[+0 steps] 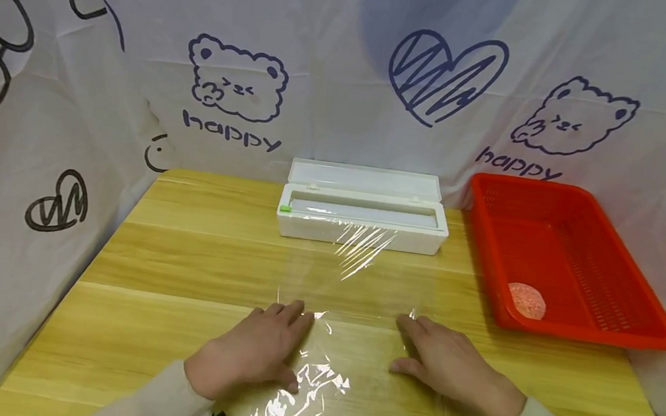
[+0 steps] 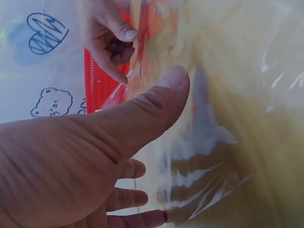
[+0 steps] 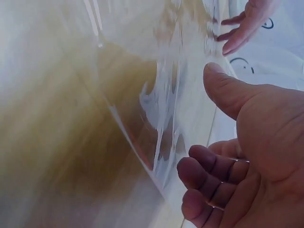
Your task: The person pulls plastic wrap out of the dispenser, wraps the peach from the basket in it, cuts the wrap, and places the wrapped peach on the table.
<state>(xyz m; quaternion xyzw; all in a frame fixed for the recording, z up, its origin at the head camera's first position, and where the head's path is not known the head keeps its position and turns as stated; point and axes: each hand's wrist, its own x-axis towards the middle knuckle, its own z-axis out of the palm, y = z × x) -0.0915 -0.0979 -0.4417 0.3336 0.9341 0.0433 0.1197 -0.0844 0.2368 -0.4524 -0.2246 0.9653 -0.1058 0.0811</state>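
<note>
A sheet of clear cling film (image 1: 318,372) runs from a white dispenser box (image 1: 360,235) toward the front of the table, wrinkled and shiny near my body. My left hand (image 1: 255,346) is at the film's left edge, its fingers fairly straight and the thumb apart from them. Over the right edge, my right hand (image 1: 452,367) has loosely bent fingers, with its thumb held away from them. In the left wrist view the film (image 2: 204,156) mirrors the left fingers. The right wrist view shows creased film (image 3: 159,114) beside the right fingertips.
The dispenser's lid (image 1: 365,179) is raised at the back, and a green tab (image 1: 285,208) sits at its left. A red plastic basket (image 1: 578,256) stands at right, with a pale pink round patch (image 1: 527,301) in its near-left corner. Printed white cloth hangs behind.
</note>
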